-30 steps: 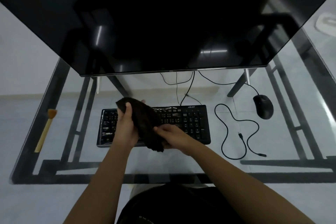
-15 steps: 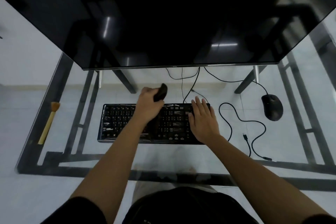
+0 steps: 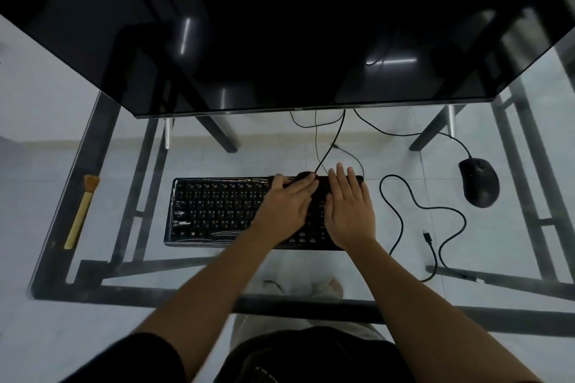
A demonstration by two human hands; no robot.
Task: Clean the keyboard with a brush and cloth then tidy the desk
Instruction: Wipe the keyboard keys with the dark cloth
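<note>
Far side taken up by a wide black glossy monitor point(image 3: 280, 25), switched off. Beneath and nearer, a clear glass desk on a black metal frame point(image 3: 217, 267). At the middle of the glass, a long black plastic keyboard point(image 3: 217, 211), the left part bare, the right part covered by both hands.

Left hand point(image 3: 286, 205): fingers fairly straight, laid over the keys and pressing down on the cloth rather than clutching it, as far as can be told. Right hand point(image 3: 348, 208): flat and spread, holding nothing, steadying the keyboard's right end.

Off to the far right, a rounded black mouse point(image 3: 479, 182); between it and the keyboard, a loose black looping cable point(image 3: 435, 218). At the far left edge, well apart, a pale wooden-handled brush with tan bristles point(image 3: 81, 211). Smallest, a dark bunched cloth point(image 3: 306, 176), peeking out at the keyboard's far edge past the left fingertips.

Probably the wiping step. Next: drag the cloth leftward across the bare keys, keeping the right hand braced; then coil that cable.
</note>
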